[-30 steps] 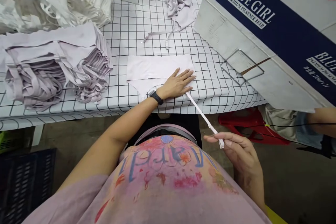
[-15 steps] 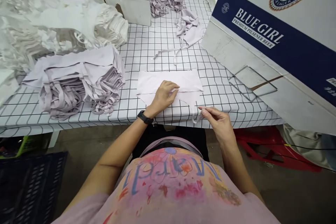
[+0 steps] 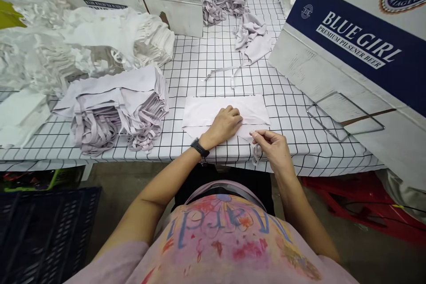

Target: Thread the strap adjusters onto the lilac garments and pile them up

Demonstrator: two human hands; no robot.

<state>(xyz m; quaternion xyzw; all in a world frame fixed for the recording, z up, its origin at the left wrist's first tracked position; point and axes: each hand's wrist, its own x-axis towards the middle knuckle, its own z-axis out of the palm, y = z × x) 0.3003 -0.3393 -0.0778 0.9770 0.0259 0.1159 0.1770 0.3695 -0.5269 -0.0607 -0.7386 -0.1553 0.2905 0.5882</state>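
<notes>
Your garment [image 3: 211, 112] lies flat to the left of the beer box [image 3: 333, 71]. Your left hand [image 3: 225, 125] rests on it, fingers curled together; whether they grip it, I cannot tell. Your right hand [image 3: 273, 145], closer to the box, pinches the strap [image 3: 256, 154] between thumb and finger.

A table [image 3: 186, 69], seen from above, extends away from the viewer under a white cloth patterned with a black grid; the cloth hangs over the near edge. Below it, at left, a pale table leg [image 3: 87, 171] appears beside a bright green basket [image 3: 53, 179]. A dark perforated crate [image 3: 43, 226] occupies the lower left, a red plastic stool [image 3: 329, 186] the lower right. The tabletop is evenly lit; the grey-brown floor [image 3: 118, 202] remains dim.
</notes>
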